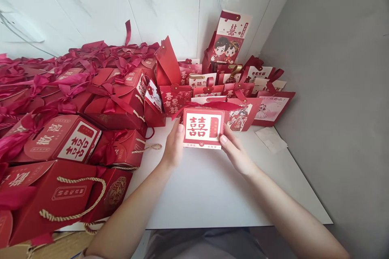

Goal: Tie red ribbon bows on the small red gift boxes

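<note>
A small red gift box (203, 128) with a white panel and a red double-happiness character stands upright on the white table (209, 186), a red ribbon across its top. My left hand (174, 144) grips its left side, thumb on the front edge. My right hand (236, 151) holds its right side, thumb against the lower right corner. The fingers behind the box are hidden.
Several red ribboned gift boxes (69, 139) crowd the left of the table, with rope-handled ones (57, 198) at the near left. More red boxes and bags (229, 42) stand against the tiled wall behind. A white paper scrap (271, 139) lies at the right.
</note>
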A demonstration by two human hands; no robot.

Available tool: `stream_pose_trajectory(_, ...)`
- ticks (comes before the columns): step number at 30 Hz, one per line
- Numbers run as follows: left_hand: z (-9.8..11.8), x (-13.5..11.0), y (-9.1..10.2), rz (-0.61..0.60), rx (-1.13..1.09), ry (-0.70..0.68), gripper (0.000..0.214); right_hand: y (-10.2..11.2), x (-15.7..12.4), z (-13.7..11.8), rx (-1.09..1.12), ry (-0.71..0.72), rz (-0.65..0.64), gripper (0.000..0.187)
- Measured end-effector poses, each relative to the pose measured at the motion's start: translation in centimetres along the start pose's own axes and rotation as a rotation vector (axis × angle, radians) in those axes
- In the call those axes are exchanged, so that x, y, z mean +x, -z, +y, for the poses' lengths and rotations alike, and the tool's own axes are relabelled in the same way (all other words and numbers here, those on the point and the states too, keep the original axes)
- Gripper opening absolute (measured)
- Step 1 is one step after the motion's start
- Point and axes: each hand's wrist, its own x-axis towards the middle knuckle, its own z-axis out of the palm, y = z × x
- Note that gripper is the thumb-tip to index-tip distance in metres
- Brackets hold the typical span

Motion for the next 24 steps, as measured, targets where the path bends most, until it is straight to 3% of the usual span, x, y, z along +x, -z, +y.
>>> stream_pose_trajectory(7, 0.44, 0.09, 0.62, -0.085, 0.079, -0.038, 0.064, 0.22, -0.19, 0.07, -0.028, -0.001, 0.040, 0.060)
stream_pose_trajectory(24, -0.36, 0.38, 0.78, -0.045, 0.173, -0.139, 0.067, -0.01, -0.40, 0.21, 0.129, -0.102, 0.045, 0.060)
